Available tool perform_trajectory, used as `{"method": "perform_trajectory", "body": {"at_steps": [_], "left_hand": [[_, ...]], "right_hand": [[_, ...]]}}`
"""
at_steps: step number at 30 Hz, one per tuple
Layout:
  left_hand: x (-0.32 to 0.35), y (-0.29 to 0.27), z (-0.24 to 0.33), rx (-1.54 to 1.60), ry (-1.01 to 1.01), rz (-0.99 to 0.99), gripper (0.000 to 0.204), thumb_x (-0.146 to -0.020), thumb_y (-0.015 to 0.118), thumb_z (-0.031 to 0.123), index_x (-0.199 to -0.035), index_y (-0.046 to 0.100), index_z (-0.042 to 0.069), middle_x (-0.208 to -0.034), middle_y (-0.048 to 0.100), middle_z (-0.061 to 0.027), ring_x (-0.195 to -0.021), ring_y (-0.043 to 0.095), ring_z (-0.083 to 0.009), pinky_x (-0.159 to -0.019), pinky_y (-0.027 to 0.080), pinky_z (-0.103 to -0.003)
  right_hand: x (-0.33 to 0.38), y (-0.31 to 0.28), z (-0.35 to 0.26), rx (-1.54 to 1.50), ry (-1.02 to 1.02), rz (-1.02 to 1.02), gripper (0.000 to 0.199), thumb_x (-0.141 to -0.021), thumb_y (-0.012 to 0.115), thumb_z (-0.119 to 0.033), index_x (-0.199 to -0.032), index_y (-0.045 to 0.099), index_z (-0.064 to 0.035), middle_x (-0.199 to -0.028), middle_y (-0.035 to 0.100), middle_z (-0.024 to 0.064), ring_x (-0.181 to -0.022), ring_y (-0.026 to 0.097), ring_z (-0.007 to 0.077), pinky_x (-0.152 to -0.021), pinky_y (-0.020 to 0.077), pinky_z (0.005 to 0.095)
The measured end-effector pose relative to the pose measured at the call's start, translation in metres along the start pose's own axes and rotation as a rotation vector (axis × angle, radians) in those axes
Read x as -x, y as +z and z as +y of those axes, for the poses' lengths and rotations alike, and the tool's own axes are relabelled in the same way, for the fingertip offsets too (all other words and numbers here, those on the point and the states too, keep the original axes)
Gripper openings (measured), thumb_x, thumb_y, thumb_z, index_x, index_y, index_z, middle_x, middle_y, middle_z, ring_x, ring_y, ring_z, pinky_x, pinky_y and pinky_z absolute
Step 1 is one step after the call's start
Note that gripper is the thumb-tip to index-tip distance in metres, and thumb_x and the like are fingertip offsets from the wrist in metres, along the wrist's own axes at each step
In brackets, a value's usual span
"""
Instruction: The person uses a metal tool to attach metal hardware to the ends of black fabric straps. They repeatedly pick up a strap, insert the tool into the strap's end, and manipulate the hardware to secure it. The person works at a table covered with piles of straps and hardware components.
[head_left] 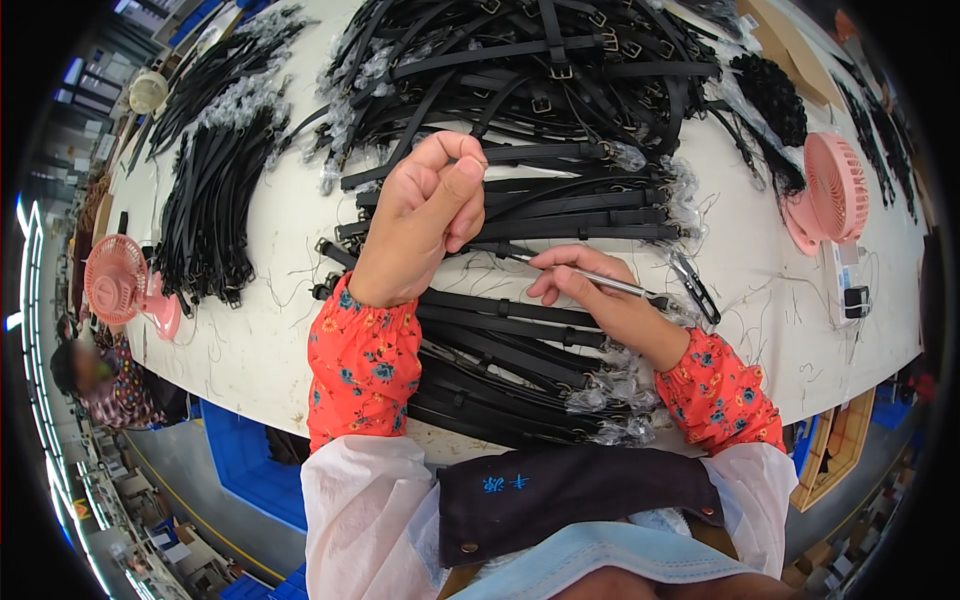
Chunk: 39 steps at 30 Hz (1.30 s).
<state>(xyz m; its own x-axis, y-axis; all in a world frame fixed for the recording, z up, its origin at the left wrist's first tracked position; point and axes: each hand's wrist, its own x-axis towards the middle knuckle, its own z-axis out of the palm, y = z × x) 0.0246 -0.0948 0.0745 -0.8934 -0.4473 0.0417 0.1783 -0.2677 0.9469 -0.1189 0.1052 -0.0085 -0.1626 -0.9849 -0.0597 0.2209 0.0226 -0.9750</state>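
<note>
My left hand (425,205) is raised over the black leather belts, its thumb and forefinger pinched together. Whatever lies in that pinch is too small to make out. Lower and to the right, my right hand (605,300) grips a slim silver pen-shaped tool (612,282) whose tip points left toward a belt. Several black belts (590,217) with metal buckles and clear plastic wrap on their ends lie in a row beneath both hands. More belts (500,345) are stacked nearer to me, partly covered by my left sleeve. Black-handled thread snips (695,288) rest beside my right hand.
A large heap of buckled black straps (560,75) covers the far middle of the white table (270,345). Bundled straps (215,200) lie at left. Pink fans (115,280) stand on both sides. Loose threads are scattered about. Blue bins (245,460) sit below the edge; another person (110,390) is at far left.
</note>
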Motion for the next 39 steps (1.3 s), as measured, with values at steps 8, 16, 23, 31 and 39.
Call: {"method": "perform_trajectory", "body": {"at_steps": [8,16,23,31,39], "left_hand": [[0.001,0.001,0.001,0.019,-0.002,-0.016,0.015,-0.108,0.058,0.021,-0.111,0.056,0.007,-0.064,0.046,0.0045,-0.054,0.035,-0.0047,-0.051,0.03,-0.023],[0.0,-0.007,0.002,-0.083,0.08,0.008,0.014,-0.107,0.06,0.018,-0.112,0.057,0.005,-0.073,0.055,0.0005,-0.061,0.046,-0.0063,-0.058,0.039,-0.022],[0.006,-0.008,-0.023,-1.112,0.234,-0.355,0.034,-0.087,0.077,0.012,-0.119,0.069,0.003,-0.118,0.07,-0.0077,-0.103,0.063,-0.0263,-0.09,0.051,-0.038],[0.027,-0.001,-0.061,-1.426,0.283,-0.356,0.026,-0.084,0.077,0.008,-0.108,0.068,0.006,-0.104,0.065,-0.0082,-0.105,0.059,-0.0301,-0.094,0.044,-0.042],[0.036,-0.01,-0.059,-1.254,0.2,-0.295,0.033,-0.078,0.081,0.004,-0.106,0.065,0.006,-0.094,0.065,-0.009,-0.09,0.062,-0.0309,-0.083,0.05,-0.041]], "right_hand": [[0.0,0.001,-0.001,0.005,0.033,-0.001,0.035,-0.11,0.056,-0.027,-0.131,0.062,-0.0001,-0.11,0.073,0.0093,-0.095,0.065,0.0128,-0.088,0.0532,0.0284],[0.003,-0.002,0.0,0.02,-0.007,-0.021,0.033,-0.11,0.055,-0.027,-0.13,0.062,-0.0012,-0.108,0.073,0.008,-0.094,0.064,0.0104,-0.087,0.0531,0.0272],[0.03,-0.015,-0.006,0.993,-0.399,0.045,0.025,-0.097,0.064,-0.005,-0.122,0.063,-0.0074,-0.107,0.072,0.0142,-0.097,0.069,0.0296,-0.09,0.0562,0.0387],[0.066,-0.024,-0.006,1.298,-0.43,0.194,0.041,-0.079,0.071,-0.002,-0.12,0.066,-0.0065,-0.118,0.068,0.0141,-0.11,0.064,0.0363,-0.095,0.0522,0.0453],[0.076,-0.025,-0.005,1.238,-0.337,0.178,0.038,-0.078,0.071,-0.001,-0.115,0.067,-0.0065,-0.101,0.064,0.0131,-0.096,0.062,0.0338,-0.085,0.0523,0.0435]]}}
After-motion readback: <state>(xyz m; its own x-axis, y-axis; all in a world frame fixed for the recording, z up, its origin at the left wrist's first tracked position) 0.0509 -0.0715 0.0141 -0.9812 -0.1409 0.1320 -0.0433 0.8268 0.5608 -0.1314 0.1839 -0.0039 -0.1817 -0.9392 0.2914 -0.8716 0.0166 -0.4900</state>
